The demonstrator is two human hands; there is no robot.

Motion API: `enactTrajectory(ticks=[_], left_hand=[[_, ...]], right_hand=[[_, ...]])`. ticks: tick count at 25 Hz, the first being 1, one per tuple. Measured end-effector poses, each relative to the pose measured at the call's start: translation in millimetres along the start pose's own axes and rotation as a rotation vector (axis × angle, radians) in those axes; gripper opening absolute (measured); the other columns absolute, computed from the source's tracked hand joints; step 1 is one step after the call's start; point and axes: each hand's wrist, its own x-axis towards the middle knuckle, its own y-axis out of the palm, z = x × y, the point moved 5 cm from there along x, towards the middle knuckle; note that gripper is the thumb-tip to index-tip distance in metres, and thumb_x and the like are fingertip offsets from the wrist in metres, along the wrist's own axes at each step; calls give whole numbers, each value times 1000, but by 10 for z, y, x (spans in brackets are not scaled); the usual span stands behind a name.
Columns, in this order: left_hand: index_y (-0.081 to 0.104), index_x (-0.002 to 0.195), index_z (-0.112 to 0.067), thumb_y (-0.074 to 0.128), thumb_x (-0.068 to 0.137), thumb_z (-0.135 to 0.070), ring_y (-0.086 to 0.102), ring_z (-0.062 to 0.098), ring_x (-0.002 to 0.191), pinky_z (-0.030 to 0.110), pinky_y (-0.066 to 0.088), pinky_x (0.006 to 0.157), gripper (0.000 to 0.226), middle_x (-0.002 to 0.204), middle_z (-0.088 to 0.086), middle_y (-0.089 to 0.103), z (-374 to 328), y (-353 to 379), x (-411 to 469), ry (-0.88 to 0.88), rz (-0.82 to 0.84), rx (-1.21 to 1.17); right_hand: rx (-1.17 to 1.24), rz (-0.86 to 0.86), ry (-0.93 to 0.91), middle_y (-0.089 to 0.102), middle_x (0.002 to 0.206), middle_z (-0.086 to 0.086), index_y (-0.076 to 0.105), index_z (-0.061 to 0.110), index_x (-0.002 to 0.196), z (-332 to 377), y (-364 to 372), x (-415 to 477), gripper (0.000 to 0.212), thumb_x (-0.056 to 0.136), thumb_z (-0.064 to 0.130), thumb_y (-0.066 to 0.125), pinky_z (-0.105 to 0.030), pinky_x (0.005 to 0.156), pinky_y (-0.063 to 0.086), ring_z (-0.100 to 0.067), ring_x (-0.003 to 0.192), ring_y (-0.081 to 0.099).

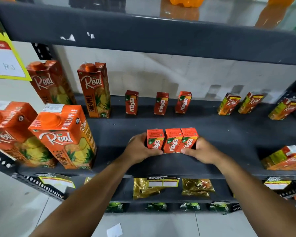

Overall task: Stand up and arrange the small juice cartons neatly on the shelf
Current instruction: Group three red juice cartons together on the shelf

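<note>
Front row: three small juice cartons point(172, 140) are standing upright and touching side by side near the front edge of the dark shelf point(229, 134).
Left hand point(140, 149): is pressing against the left carton, fingers curled behind it and thumb lying across its front.
Right hand point(201, 150): is pressing against the right carton in the same way, so both hands are squeezing the trio together.
Back row: three more small cartons point(161, 103) are standing apart along the wall.
Left side: tall pineapple cartons point(63, 135) are standing upright.
Right side: yellow-and-orange cartons point(229, 104) are leaning or lying.
</note>
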Motion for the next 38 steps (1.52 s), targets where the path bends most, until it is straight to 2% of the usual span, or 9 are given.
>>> enactTrajectory(ticks=[3,6,11,15,21,25,28,34,38], left_hand=[[66,97,-41,83,45,-57,65,8,95,47,51,91,57,94,-14,73,-8,15,27,-15,6,46],[66,94,-44,82,41,-58,63,12,100,49,48,94,57,99,-11,71,-7,5,33,-34,48,63],[67,100,-31,90,59,-27,67,5,90,33,52,86,47,97,-7,72,-2,-54,-178,-47,163,-13],[66,100,-27,90,61,-15,68,4,85,32,55,83,48,93,-7,73,56,-67,-413,-51,98,-78],[61,93,-37,93,54,-18,68,3,83,36,55,85,53,90,-11,73,74,-74,-420,-67,64,-48],[60,83,-39,93,54,-17,66,-4,78,25,52,80,49,81,-19,70,37,-76,-452,-70,60,-23],[60,80,-41,94,53,-21,67,-2,79,27,53,80,48,82,-18,70,49,-68,-451,-68,47,-18],[60,78,-39,93,55,-19,67,-2,76,25,53,77,45,79,-19,70,55,-49,-455,-54,40,-12],[64,91,-34,94,53,-19,68,1,81,32,55,83,51,87,-14,73,85,-46,-460,-58,32,-43]], right_hand=[[51,-6,-35,71,105,8,61,35,100,67,127,28,34,79,15,78,-45,101,49,-11,102,66],[36,-35,-21,74,106,3,66,32,99,53,196,6,34,72,20,84,-46,98,52,-11,100,69],[-71,-90,23,66,114,11,64,50,102,-186,423,-67,60,49,79,71,-52,102,46,-21,117,57],[-86,-115,19,61,117,14,59,59,96,-198,549,-214,45,54,73,66,-52,106,41,-22,124,50],[-50,-80,15,61,120,11,60,55,101,-210,559,-192,57,48,77,70,-51,106,43,-20,125,50],[-73,-84,28,51,121,9,61,50,87,-117,515,-234,29,66,47,82,-48,111,38,-19,129,44],[-105,-71,0,42,119,8,56,48,91,-39,487,-261,34,73,34,82,-44,116,29,-18,133,32],[-90,-84,-27,49,120,6,58,52,84,-78,501,-242,31,70,39,82,-48,113,34,-22,131,40],[-69,-67,-24,55,124,6,59,56,93,-141,521,-253,45,54,65,79,-50,108,41,-20,124,50]])
